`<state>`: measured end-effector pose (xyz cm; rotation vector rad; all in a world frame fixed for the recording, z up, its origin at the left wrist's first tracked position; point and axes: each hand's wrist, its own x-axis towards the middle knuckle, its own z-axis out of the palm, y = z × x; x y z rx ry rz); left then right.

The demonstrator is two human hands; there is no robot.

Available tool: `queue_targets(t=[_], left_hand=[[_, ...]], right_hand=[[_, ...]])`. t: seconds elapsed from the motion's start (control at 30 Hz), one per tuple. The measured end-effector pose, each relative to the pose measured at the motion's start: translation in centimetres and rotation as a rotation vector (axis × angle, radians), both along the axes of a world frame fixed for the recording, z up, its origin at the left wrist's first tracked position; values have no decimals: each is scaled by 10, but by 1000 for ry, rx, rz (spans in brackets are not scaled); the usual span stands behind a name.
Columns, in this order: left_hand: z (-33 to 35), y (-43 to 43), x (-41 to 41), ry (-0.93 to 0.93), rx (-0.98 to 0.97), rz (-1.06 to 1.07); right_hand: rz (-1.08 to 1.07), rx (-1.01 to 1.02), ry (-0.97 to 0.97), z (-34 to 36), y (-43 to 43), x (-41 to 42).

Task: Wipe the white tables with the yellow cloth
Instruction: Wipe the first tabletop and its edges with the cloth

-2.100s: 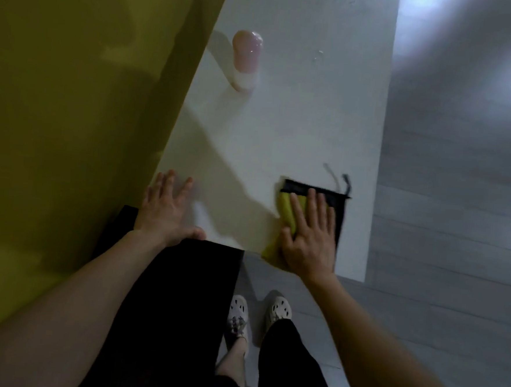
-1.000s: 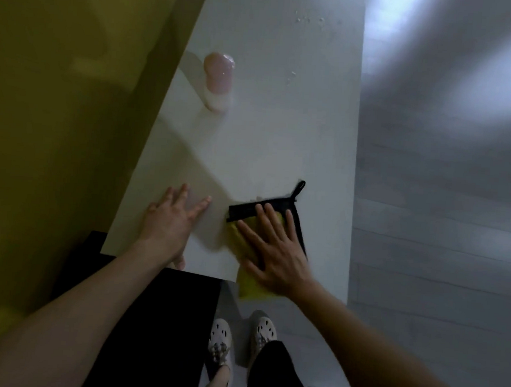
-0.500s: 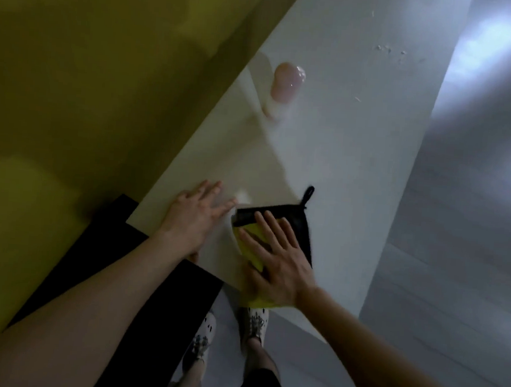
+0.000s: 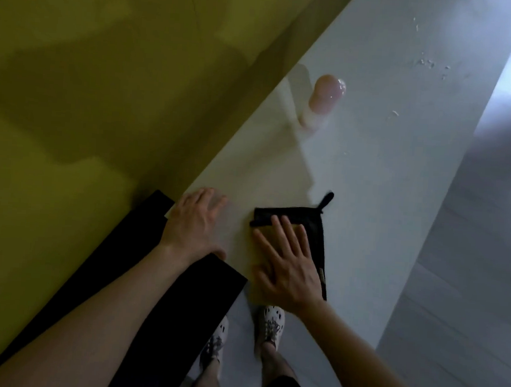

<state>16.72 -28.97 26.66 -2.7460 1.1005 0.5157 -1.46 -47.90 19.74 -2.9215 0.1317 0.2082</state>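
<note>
Right hand (image 4: 288, 268) pressing the yellow cloth (image 4: 317, 226) flat on the white counter (image 4: 370, 171).
Its fingers are straight and spread across the cloth, which shows a black edge and a loop at its far corner and lies by the counter's near end. The left hand (image 4: 194, 225) rests beside it, palm down, fingers relaxed, holding nothing. A pink bottle (image 4: 322, 99) stands farther along, near the yellow wall (image 4: 89, 91).

A single head-worn camera looked steeply down and slightly forward, close above the near end of the white table (image 4: 370, 177); the view was tilted, so the table ran diagonally toward the upper right, with shoes (image 4: 270, 320) and floor (image 4: 469, 268) directly below
</note>
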Motion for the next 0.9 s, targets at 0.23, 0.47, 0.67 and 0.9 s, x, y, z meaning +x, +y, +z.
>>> queue_targets(t=[0.23, 0.47, 0.67, 0.9], left_hand=[[-18, 65, -6, -121, -313, 21], [-46, 122, -4, 65, -340, -114], [-66, 137, 6, 125, -337, -174], [-80, 144, 1, 102, -352, -197]], right_hand=[[-402, -66, -24, -3, -43, 49], [-160, -85, -14, -3, 72, 78], [-7, -87, -29, 5, 40, 104], [-287, -65, -28, -1, 105, 148]])
